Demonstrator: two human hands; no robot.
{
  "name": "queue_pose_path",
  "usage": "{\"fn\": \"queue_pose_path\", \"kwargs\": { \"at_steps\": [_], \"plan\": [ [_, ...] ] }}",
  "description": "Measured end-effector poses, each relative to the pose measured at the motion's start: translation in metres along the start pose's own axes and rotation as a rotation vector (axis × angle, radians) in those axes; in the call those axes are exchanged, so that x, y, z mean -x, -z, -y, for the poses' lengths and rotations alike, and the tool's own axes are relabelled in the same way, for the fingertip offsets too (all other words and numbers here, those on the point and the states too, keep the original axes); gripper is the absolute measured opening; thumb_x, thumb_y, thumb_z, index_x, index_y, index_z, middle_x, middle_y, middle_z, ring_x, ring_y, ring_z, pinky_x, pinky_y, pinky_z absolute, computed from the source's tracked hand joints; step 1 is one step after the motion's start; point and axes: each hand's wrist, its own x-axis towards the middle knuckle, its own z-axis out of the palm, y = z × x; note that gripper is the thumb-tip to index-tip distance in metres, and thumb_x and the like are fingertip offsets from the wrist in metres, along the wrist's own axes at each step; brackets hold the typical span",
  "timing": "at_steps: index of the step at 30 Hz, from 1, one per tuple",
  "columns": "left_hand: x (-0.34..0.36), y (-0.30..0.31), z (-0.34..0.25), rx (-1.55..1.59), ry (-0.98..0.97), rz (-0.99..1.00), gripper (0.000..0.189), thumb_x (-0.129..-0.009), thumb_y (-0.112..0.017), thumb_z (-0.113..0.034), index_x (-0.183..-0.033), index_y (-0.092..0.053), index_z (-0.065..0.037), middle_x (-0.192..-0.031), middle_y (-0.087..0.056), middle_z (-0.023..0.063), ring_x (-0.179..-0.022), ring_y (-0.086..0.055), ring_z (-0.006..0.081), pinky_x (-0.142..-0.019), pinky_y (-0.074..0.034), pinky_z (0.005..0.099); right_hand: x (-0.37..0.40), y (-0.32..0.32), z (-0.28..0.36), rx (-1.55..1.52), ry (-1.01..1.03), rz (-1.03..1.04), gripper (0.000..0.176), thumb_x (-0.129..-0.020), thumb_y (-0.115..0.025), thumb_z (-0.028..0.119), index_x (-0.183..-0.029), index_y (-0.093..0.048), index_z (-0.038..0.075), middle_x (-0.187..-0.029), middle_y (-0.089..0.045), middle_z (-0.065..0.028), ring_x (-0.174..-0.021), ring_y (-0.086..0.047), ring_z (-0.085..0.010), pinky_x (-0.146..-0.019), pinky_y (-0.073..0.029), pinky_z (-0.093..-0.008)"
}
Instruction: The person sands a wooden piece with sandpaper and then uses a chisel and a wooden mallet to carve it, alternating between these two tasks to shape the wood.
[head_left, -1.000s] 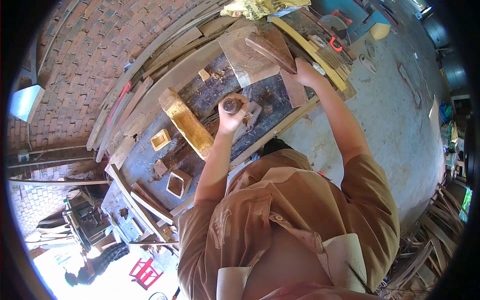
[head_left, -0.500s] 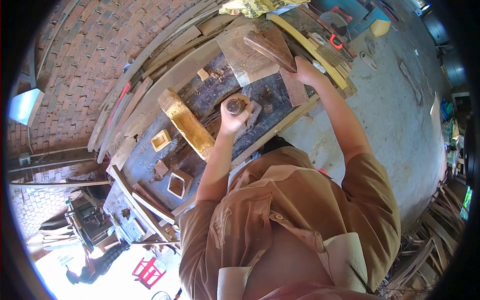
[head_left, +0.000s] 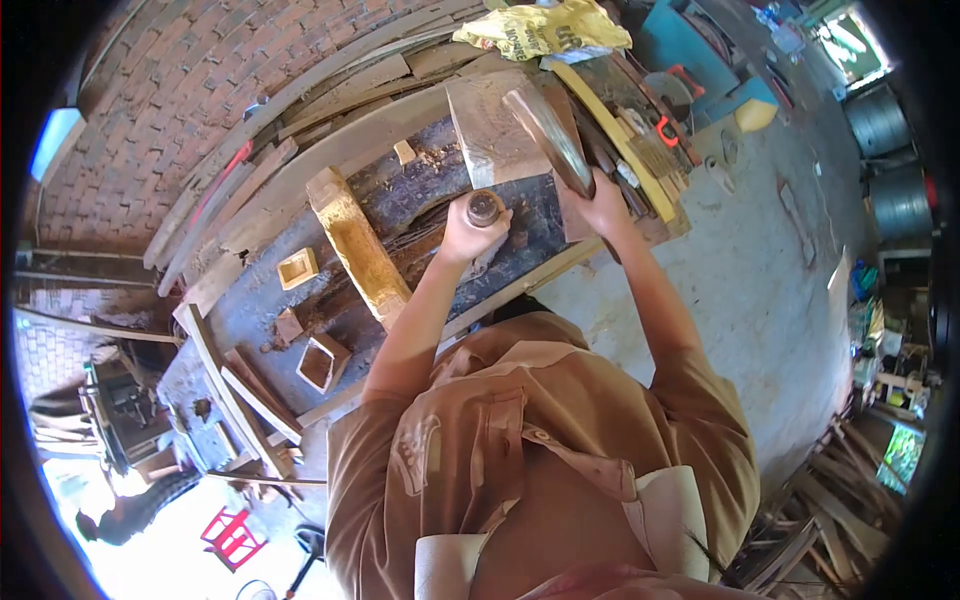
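My left hand (head_left: 468,235) is closed around a chisel with a round wooden handle (head_left: 486,207), held upright over the dark workbench (head_left: 420,195). My right hand (head_left: 603,203) grips a dark wooden mallet (head_left: 548,128), which is raised and angled up to the left, close beside the chisel handle. A flat wooden board (head_left: 490,130) lies on the bench just behind both hands. The chisel's blade is hidden by my left hand.
A yellowish timber block (head_left: 355,245) lies left of my hands. Small open wooden boxes (head_left: 297,268) (head_left: 322,362) sit on the bench. Planks lean on the brick wall (head_left: 200,100). A yellow bag (head_left: 540,28) and hand tools (head_left: 655,140) lie at the far end. Concrete floor (head_left: 760,260) spreads to the right.
My right hand has drawn in toward the left hand, and the mallet now stands more upright next to the chisel handle. The view has shifted slightly.
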Motion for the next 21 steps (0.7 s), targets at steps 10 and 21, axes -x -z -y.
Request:
{"fn": "queue_pose_path", "kwargs": {
  "at_steps": [10,21],
  "plan": [
    [-0.012,-0.015,0.006,0.05,-0.045,0.082,0.013,-0.064,-0.06,0.0,-0.077,-0.057,-0.003,-0.073,-0.058,0.0005,-0.067,-0.053,0.0077,-0.061,-0.043,0.0231,0.043,0.072,0.071,-0.236,0.285,0.314,0.041,-0.067,-0.068,0.024,-0.094,-0.05,-0.001,-0.078,-0.059,-0.0125,-0.072,-0.058,-0.0206,-0.066,-0.045,-0.0328],
    [-0.016,-0.011,0.001,-0.079,0.024,0.075,0.012,-0.064,-0.064,-0.006,-0.067,-0.053,-0.004,-0.06,-0.053,-0.001,-0.057,-0.048,0.0065,-0.054,-0.041,0.0233,0.056,0.083,0.08,-0.471,0.201,-0.052,0.042,-0.067,-0.067,0.024,-0.096,-0.05,-0.001,-0.085,-0.057,-0.0201,-0.078,-0.058,-0.0267,-0.069,-0.044,-0.0319]
  ]
}}
